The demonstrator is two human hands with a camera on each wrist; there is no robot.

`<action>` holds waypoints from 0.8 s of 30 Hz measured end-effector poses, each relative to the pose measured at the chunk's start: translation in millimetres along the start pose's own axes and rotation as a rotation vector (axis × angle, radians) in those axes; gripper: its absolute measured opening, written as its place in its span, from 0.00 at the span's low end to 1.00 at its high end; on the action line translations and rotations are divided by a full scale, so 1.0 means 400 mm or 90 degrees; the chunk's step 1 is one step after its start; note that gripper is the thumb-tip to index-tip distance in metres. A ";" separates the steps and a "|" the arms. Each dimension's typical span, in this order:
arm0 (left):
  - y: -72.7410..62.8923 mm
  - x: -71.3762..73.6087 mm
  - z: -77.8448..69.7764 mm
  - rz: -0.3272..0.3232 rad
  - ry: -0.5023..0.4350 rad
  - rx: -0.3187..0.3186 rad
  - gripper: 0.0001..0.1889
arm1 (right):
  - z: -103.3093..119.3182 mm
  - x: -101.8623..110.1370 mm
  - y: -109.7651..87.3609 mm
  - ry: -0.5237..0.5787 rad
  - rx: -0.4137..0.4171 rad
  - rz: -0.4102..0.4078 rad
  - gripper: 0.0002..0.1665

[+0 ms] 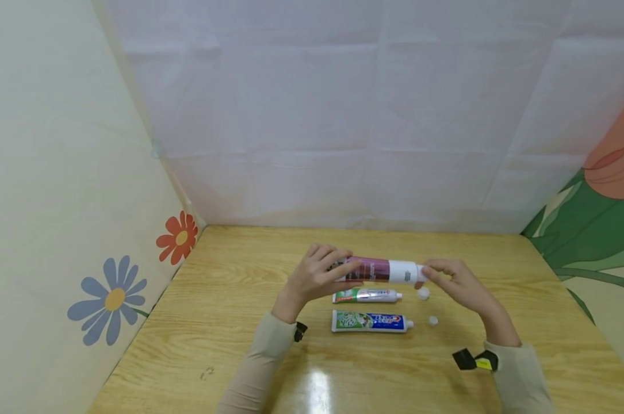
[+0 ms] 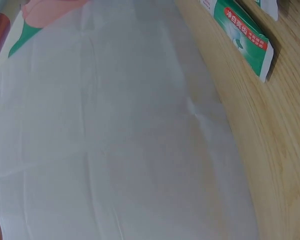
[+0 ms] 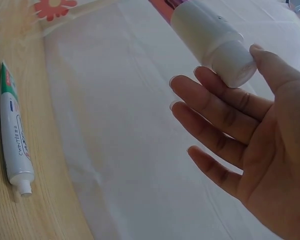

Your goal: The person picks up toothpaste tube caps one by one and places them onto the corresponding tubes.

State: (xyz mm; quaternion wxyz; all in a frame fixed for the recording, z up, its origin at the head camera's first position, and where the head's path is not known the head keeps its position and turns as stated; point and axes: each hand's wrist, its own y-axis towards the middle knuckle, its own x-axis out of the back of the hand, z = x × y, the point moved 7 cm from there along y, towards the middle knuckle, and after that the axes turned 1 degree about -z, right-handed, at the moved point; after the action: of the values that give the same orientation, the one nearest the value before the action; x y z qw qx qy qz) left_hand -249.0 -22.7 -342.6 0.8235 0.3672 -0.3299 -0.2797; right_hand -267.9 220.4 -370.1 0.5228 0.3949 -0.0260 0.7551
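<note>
Above a wood-patterned table (image 1: 198,333), a large tube (image 1: 370,270), deep purple with a broad white band and a white cap (image 3: 234,62), is held nearly level, cap end to the right. The table's back edge meets a creased pale sheet (image 1: 312,115); wood stretches either side of the hands toward a flower-painted left wall (image 1: 42,172) and a leafy right wall (image 1: 617,247). The left hand (image 1: 319,273) grips the tube's left end; the right hand (image 1: 459,284) pinches the cap between thumb and forefinger, other fingers spread. Beneath lie a silver-and-green tube (image 1: 376,295), a blue-and-green tube (image 1: 371,321), a larger loose cap (image 1: 422,294) and a smaller loose cap (image 1: 433,321).
</note>
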 end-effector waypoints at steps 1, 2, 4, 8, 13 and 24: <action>0.000 0.000 0.000 0.000 0.000 0.000 0.27 | 0.001 -0.001 0.000 0.001 0.004 0.001 0.15; 0.000 0.000 0.000 0.000 0.000 -0.001 0.27 | 0.001 -0.002 0.000 0.002 0.008 0.002 0.16; 0.000 0.000 -0.001 -0.003 -0.001 -0.002 0.27 | 0.002 -0.003 0.001 0.001 0.008 0.003 0.18; 0.001 0.001 -0.002 -0.011 0.001 -0.008 0.27 | 0.005 -0.005 0.003 0.012 0.000 0.005 0.21; 0.004 0.001 -0.003 -0.014 0.004 -0.012 0.27 | 0.007 -0.004 0.001 0.017 0.000 0.006 0.22; 0.006 0.007 0.001 -0.010 0.003 -0.003 0.28 | 0.011 0.003 0.000 -0.013 0.000 -0.008 0.19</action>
State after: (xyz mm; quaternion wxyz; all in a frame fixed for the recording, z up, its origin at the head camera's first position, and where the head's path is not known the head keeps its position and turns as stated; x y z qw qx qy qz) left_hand -246.8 -23.6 -339.7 0.8228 0.3687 -0.3243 -0.2862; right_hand -265.7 219.3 -366.1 0.5275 0.4025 -0.0288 0.7476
